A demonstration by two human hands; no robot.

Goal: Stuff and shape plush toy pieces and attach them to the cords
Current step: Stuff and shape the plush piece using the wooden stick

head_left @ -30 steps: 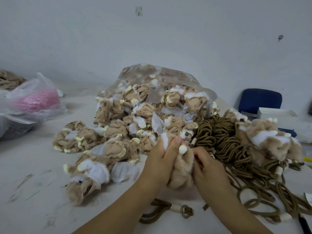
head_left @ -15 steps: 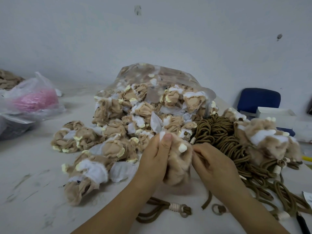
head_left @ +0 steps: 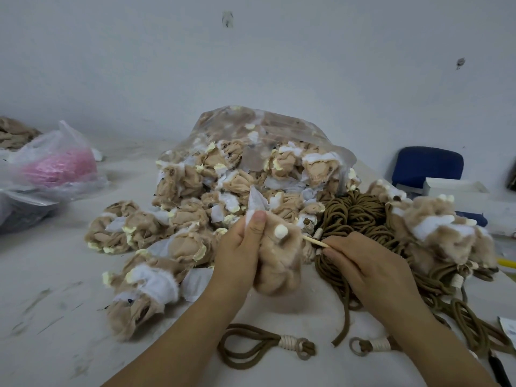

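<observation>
We see a white table, scuffed with grey marks on its left side. In the middle lies a clear plastic bag, spilling limp tan plush pieces toward the near left. Just right of it sits a heap of brown cords, touching a pile of fluffier plush toys. Nearest us lie a cord loop and a second cord end, both bound in cream thread. Far left, we find a thin bag holding something pink
</observation>
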